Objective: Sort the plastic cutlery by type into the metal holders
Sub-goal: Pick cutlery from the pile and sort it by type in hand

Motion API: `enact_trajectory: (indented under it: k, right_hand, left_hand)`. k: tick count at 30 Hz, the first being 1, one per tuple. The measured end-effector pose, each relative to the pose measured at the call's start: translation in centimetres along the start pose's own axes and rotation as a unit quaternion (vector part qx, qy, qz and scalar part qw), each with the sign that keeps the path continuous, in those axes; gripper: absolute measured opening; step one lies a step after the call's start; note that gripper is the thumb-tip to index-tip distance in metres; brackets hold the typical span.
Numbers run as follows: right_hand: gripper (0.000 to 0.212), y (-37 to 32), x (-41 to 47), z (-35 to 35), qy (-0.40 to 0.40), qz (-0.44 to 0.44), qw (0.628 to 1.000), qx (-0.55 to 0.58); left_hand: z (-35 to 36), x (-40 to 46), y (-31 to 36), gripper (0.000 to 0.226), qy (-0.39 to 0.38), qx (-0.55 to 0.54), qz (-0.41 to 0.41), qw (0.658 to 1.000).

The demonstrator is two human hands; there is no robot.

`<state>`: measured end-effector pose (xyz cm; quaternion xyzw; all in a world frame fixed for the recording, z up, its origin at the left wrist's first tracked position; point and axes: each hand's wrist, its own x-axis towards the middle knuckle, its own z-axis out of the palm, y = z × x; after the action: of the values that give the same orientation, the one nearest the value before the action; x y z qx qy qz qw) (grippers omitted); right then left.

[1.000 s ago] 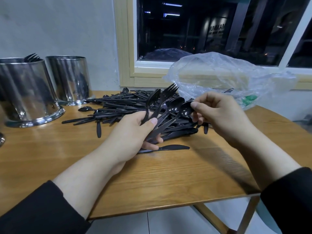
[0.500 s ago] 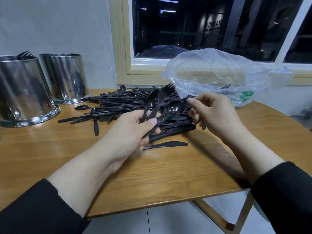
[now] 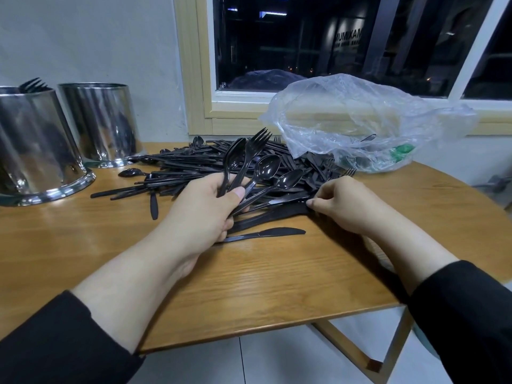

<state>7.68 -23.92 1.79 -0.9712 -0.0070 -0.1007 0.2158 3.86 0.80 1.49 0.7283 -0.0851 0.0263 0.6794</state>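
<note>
Head view: left hand (image 3: 205, 214) still grips spoons and fork (image 3: 250, 159); right hand (image 3: 343, 206) has dropped, pinching pile (image 3: 194, 167).

Glossy black plastic on the heaped cutlery (image 3: 210, 167), spoon bowls (image 3: 266, 169) catching bright glints. Matt, duller black on the near knife (image 3: 266, 233). Mirror-polished metal on the two holders far left (image 3: 33, 145) (image 3: 102, 123), smooth and streaked with reflections. Warm wood grain on the table (image 3: 249, 273), varnished to a soft sheen. Thin, crinkled, translucent plastic on the bag (image 3: 360, 120) at the far right. Matt black cloth on both sleeves (image 3: 55, 345) (image 3: 465, 314). Painted, smooth cream window frame (image 3: 194, 79); matt plaster wall (image 3: 97, 37).
</note>
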Motion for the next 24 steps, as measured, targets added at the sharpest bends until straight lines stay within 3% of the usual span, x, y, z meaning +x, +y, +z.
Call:
enact_trajectory:
  k: [8,17,24]
  right_hand:
    - [0.019,0.2,0.0,-1.3,0.106,-0.02,0.991,0.08]
    - [0.018,-0.2,-0.3,-5.1,0.243,-0.066,0.965,0.068]
    - [0.015,-1.1,-0.7,-6.2,0.199,-0.115,0.964,0.131]
  left_hand:
    - [0.0,0.2,-0.1,0.021,0.028,0.012,0.029,0.999]
    - [-0.2,0.4,-0.1,0.02,0.064,0.013,0.048,0.997]
    - [0.0,0.4,0.1,0.024,0.094,0.048,0.057,0.993]
